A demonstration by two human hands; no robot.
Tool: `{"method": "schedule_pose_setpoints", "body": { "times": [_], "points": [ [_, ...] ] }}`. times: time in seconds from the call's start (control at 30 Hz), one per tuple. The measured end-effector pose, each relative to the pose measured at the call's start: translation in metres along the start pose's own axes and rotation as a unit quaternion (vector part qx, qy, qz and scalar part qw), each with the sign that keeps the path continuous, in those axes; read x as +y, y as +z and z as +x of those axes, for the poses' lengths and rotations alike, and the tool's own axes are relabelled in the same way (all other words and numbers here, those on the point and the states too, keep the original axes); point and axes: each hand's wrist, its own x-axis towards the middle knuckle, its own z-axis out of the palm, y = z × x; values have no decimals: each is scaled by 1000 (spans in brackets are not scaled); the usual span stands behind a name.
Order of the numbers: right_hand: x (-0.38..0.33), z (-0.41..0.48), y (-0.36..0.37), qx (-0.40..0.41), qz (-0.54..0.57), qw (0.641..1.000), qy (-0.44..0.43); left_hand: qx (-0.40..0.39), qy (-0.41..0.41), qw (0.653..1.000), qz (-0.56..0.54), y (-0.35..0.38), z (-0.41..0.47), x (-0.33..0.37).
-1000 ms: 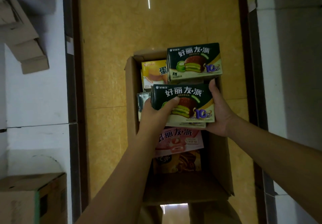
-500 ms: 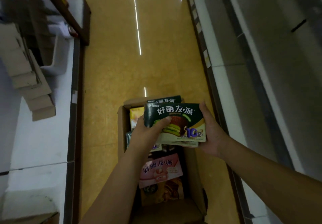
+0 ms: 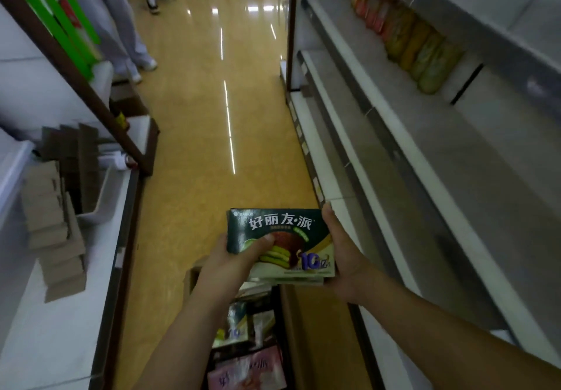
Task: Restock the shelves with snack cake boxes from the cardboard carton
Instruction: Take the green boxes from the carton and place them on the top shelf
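A dark green snack cake box (image 3: 282, 228) with white lettering lies flat on a small stack of boxes held above the cardboard carton (image 3: 288, 323). My left hand (image 3: 233, 262) grips the stack's left side, thumb on top. My right hand (image 3: 343, 256) holds its right side, fingers up along the edge. Inside the carton below, a pink box (image 3: 249, 371) and other boxes show, partly hidden by my left forearm. The grey shelves (image 3: 394, 153) on the right are mostly bare.
A row of bagged snacks (image 3: 406, 40) lies on an upper right shelf. Folded cardboard pieces (image 3: 54, 225) sit on the white shelf at left. People's legs (image 3: 127, 25) stand far up the yellow aisle floor (image 3: 197, 146).
The stack of green boxes has risen out of the carton in both hands. The view has tilted up from the carton to the aisle and the right shelves.
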Motion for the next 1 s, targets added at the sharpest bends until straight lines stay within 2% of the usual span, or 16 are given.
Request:
{"method": "schedule_pose_setpoints", "body": {
  "times": [0.2,0.6,1.0],
  "points": [
    [-74,-42,12,-39,-23,999,-29,21,36,999,0,25,-25,74],
    [-174,-116,40,-15,-34,992,-117,-15,131,991,-4,47,-67,203],
    [-207,-264,111,41,-77,963,-255,-104,224,969,-1,40,-158,300]
  ]
}}
